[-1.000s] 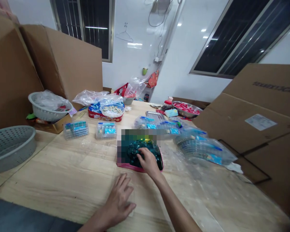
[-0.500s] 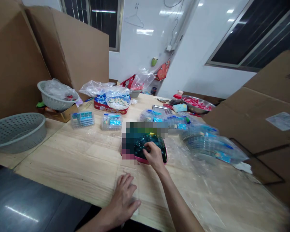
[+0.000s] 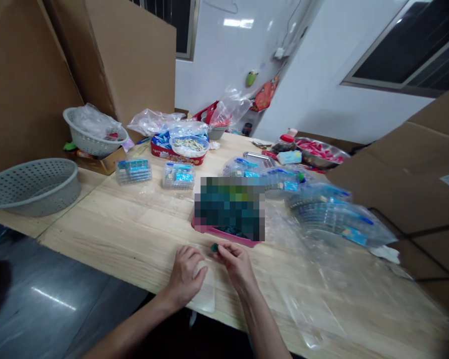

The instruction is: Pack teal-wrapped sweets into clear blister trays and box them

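Observation:
Between my right hand's (image 3: 237, 264) thumb and fingertips is a small dark green piece (image 3: 214, 248), too small to name. My left hand (image 3: 187, 274) rests on a flat clear plastic piece (image 3: 204, 294) at the table's front edge, fingers bent and thumb held apart. Just beyond both hands stands a pink-rimmed box (image 3: 224, 236) with dark, shiny small pieces inside; most of it is blurred out by blocks.
Clear plastic cases with blue cards stand in stacks behind (image 3: 177, 175) and to the right (image 3: 329, 214). A grey basket (image 3: 33, 187) sits left. Behind are a red tin (image 3: 177, 153) and a metal bowl (image 3: 324, 154). Cardboard (image 3: 134, 65) walls rise both sides.
My right hand has come back from the pink-rimmed box with a small dark green piece, close to my left hand. My left hand's fingers have bent more. The view has shifted slightly.

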